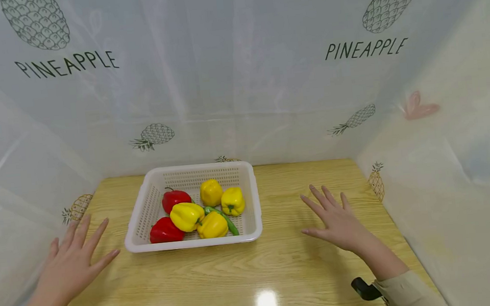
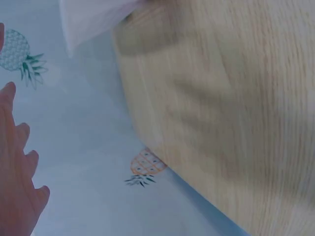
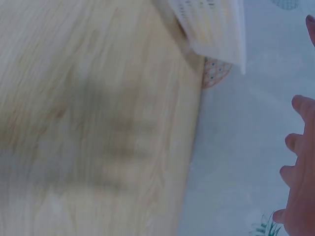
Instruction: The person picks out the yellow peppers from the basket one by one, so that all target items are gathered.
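In the head view my left hand [image 1: 71,263] is spread over the table's left side, just left of a white plastic basket [image 1: 193,243]. My right hand [image 1: 338,223] hovers with spread fingers over the right side, farther from the basket. Neither hand holds anything. Inside the basket lie red bell peppers [image 1: 166,230], several yellow bell peppers [image 1: 186,216] and a long green pepper [image 1: 229,223], partly hidden under the yellow ones. Each wrist view catches its hand at the outer edge: the left hand [image 2: 17,172] and the right hand [image 3: 302,167], fingers apart.
The wooden table [image 1: 187,286] carries the basket near its back edge. Whitish sheeting [image 1: 244,94] printed with pineapples hangs behind the table and along both sides. A bright light reflection shows at the table's front. Dark devices [image 1: 365,289] are worn at both wrists.
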A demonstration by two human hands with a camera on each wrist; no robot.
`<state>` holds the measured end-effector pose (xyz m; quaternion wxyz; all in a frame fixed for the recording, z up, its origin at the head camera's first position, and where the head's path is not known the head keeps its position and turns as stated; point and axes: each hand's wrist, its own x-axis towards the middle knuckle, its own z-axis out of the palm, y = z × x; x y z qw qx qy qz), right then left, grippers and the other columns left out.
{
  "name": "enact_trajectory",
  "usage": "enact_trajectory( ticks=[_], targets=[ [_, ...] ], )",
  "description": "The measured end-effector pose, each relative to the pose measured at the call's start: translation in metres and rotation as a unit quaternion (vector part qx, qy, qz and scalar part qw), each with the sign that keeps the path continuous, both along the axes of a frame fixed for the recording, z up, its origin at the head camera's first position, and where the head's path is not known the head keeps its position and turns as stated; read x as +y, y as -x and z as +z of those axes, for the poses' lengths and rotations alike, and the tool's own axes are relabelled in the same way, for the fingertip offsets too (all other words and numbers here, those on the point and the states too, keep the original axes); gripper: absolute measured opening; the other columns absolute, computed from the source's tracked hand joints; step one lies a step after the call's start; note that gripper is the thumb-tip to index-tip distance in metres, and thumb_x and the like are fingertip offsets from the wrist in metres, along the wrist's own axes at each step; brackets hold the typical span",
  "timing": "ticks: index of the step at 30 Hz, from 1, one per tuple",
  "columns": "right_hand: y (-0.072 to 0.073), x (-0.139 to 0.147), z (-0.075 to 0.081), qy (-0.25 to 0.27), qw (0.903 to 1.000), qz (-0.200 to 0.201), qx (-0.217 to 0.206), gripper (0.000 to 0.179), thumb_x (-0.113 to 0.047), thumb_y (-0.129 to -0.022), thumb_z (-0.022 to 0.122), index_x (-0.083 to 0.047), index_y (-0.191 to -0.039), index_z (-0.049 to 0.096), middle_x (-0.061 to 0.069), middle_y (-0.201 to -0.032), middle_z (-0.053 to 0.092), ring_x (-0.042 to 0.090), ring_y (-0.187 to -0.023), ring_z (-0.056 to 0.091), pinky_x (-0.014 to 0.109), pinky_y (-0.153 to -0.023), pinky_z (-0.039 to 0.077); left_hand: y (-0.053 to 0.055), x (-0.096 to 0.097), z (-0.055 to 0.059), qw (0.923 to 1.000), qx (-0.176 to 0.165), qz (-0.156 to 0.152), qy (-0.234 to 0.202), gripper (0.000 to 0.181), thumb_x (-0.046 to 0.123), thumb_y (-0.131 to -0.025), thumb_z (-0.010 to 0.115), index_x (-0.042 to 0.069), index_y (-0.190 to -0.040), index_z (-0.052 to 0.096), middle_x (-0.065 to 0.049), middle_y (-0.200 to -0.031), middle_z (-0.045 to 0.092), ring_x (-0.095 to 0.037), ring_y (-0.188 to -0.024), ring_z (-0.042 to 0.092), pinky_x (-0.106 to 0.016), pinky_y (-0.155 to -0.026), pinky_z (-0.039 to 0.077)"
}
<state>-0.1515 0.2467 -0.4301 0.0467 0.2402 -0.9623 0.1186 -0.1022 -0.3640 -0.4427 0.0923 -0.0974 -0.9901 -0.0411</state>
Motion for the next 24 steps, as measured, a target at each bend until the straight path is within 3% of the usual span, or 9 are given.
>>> enact_trajectory(
  ticks=[9,13,18,20,24],
  targets=[
    [0.012,-0.031,0.015,0.036,0.9979,0.025,-0.047,0.088,-0.067,-0.086,0.059,-0.024,-0.155,0.026,0.011,-0.161,0.013,0.039,-0.146,0.005,0.070,-0.107,0.001,0.005,0.012,0.006,0.9998,-0.004,-0.015,-0.014,0.089,0.057,-0.092,0.058,0.026,-0.157,0.006,-0.017,-0.161,-0.006,-0.042,-0.143,-0.013,-0.065,-0.105,-0.016],
    [0.019,-0.049,0.021,0.061,0.9946,0.043,-0.073,0.090,-0.070,-0.083,0.059,-0.025,-0.154,0.029,0.007,-0.162,0.014,0.032,-0.147,0.005,0.064,-0.112,0.003,0.007,0.018,0.009,0.9987,0.001,-0.028,-0.042,0.089,0.055,-0.091,0.061,0.022,-0.157,0.011,-0.024,-0.158,0.011,-0.048,-0.143,0.000,-0.067,-0.106,-0.012],
    [0.028,-0.073,0.026,0.092,0.9895,0.067,-0.089,0.089,-0.065,-0.079,0.069,-0.023,-0.151,0.037,0.005,-0.159,0.022,0.033,-0.146,0.016,0.064,-0.110,0.018,0.010,0.027,0.010,0.9950,-0.014,-0.032,-0.094,0.085,0.053,-0.088,0.066,0.011,-0.152,0.030,-0.031,-0.141,0.042,-0.055,-0.126,0.036,-0.074,-0.101,0.016],
    [0.031,-0.083,0.028,0.106,0.9861,0.077,-0.102,0.088,-0.061,-0.079,0.073,-0.022,-0.150,0.039,0.006,-0.158,0.026,0.035,-0.144,0.020,0.064,-0.109,0.022,0.010,0.032,0.011,0.9923,-0.035,-0.026,-0.116,0.084,0.053,-0.088,0.066,0.007,-0.150,0.033,-0.032,-0.137,0.046,-0.055,-0.121,0.040,-0.072,-0.096,0.027],
    [0.039,-0.101,0.029,0.127,0.9774,0.093,-0.141,0.085,-0.054,-0.079,0.077,-0.020,-0.148,0.041,0.007,-0.156,0.030,0.032,-0.142,0.026,0.059,-0.109,0.027,0.009,0.039,0.009,0.9845,-0.081,0.001,-0.155,0.083,0.053,-0.092,0.062,0.003,-0.150,0.031,-0.033,-0.137,0.045,-0.057,-0.121,0.040,-0.071,-0.092,0.033]
  ],
)
